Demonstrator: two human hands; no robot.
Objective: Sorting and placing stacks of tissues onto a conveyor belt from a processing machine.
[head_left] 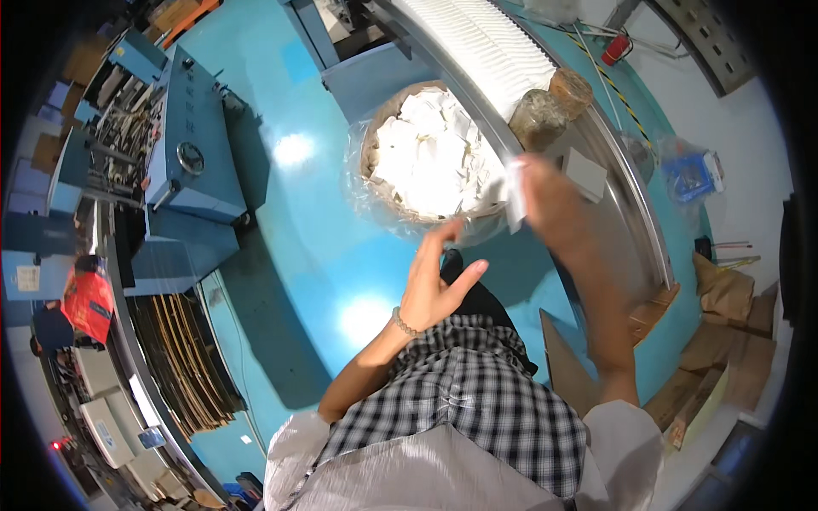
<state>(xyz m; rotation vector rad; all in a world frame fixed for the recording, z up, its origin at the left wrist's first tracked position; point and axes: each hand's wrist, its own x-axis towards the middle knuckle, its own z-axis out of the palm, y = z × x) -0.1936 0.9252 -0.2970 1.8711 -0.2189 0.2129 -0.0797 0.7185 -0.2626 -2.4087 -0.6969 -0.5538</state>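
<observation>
My right hand [543,189], smeared by motion, is over the inner edge of the metal conveyor [622,234]. It grips a thin white piece [515,196] that looks like folded paper. My left hand [436,289] is held in front of my body with thumb and fingers apart and nothing in it; a beaded bracelet [404,323] circles that wrist. Just beyond both hands stands a round bin [372,153] lined with clear plastic, heaped with white paper pieces [430,149]. On the conveyor near my right hand lies a small white stack [585,175].
Two rounded, stone-like blocks [539,119] sit against a long row of upright white sheets [477,51]. To the left is a blue machine [192,128] with a handwheel. A cardboard sheet [567,366] leans by my right leg. Cardboard [699,375] lies at the right.
</observation>
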